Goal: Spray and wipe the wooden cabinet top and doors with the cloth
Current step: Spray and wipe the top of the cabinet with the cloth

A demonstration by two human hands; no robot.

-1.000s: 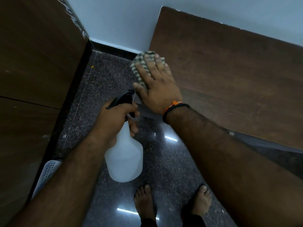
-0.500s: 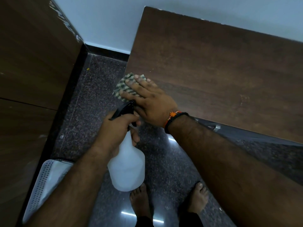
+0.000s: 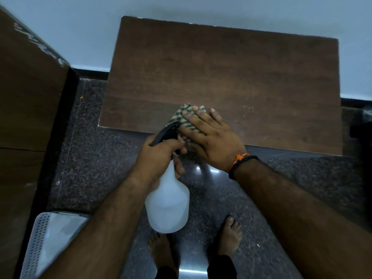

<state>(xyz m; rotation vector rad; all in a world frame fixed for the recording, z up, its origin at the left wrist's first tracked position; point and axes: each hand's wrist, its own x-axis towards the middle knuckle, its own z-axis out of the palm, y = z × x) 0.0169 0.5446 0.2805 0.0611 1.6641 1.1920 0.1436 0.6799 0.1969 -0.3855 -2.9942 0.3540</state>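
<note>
Head view showed the right hand [image 3: 213, 139] pressed flat on a checked cloth [image 3: 181, 121] at the cabinet top [image 3: 221, 73] front edge. The left hand [image 3: 159, 156] gripped a white spray bottle [image 3: 168, 206] by its black trigger head.

— What does the room look like from here?
— The wall [image 3: 181, 9] is pale blue with a dark skirting [image 3: 90, 71] along its foot. The floor [image 3: 92, 158] is dark speckled stone, polished, and it reflects bright light.
— And on the left?
— A tall brown wooden panel [image 3: 30, 101], and a white perforated plastic object [image 3: 52, 238] low on the floor.
</note>
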